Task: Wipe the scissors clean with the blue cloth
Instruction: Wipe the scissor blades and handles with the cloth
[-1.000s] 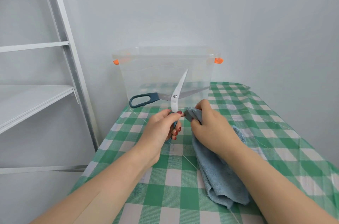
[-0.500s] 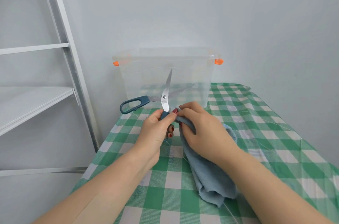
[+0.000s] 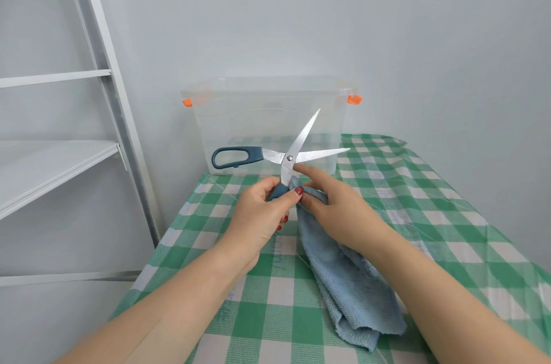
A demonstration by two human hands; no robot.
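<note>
Scissors [image 3: 289, 158] are up in the air over the far-left part of the table, just in front of the clear box, blades spread wide: one blade points up & to the right, the other runs approx. level to the right. One dark blue handle loop [image 3: 235, 157] sticks out free to the left; the other handle is buried in the left hand [image 3: 262, 214], whose fingers are curled round it w/ the thumb pressed on top, red nail showing. Blue cloth [image 3: 351, 283] is bunched at its top end against the shank just below the pivot, held there by the right hand [image 3: 337, 208]: index finger straight, tip touching the metal beside the pivot, remaining fingers curled on the cloth. Rest of the cloth hangs down under the right forearm, its bottom end crumpled on the green/white check tablecloth [image 3: 432, 214]. Clear plastic box [image 3: 253, 125] w/ two orange clips at its top corners stands at the table's back edge against a pale wall. White shelf unit [image 3: 59, 161] stands to the left, beside the table.
</note>
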